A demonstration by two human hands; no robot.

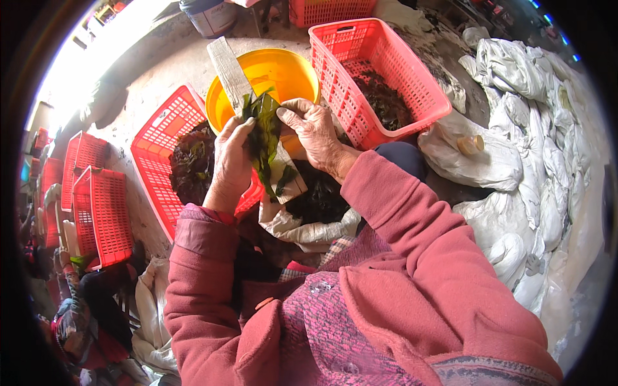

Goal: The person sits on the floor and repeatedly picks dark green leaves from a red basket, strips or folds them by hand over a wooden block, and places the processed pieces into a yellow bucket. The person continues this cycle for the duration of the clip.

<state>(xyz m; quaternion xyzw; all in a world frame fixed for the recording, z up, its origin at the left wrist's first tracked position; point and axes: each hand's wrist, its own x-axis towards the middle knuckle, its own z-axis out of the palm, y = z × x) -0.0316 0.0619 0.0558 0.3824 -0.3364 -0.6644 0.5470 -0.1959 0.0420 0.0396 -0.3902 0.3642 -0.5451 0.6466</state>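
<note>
A dark green frond of seaweed [264,130] is stretched between my hands, above a wooden board [229,72] that lies across a yellow bucket [289,65]. My left hand [231,157] pinches its left edge between thumb and fingers. On the other side, my right hand [314,132] has thumb and fingers closed at the upper right edge. A small dark green piece [287,179] rests on the board's near end. Under that end, a white woven sack [309,234] stands open with dark seaweed [318,195] inside.
Red plastic crates with seaweed stand left [161,193] and right [410,58] of the bucket. White sacks [512,159] are heaped at the right, a small jar [470,144] on one. More red crates [104,217] and a co-worker [77,323] are at far left. A labelled bucket [210,19] stands behind.
</note>
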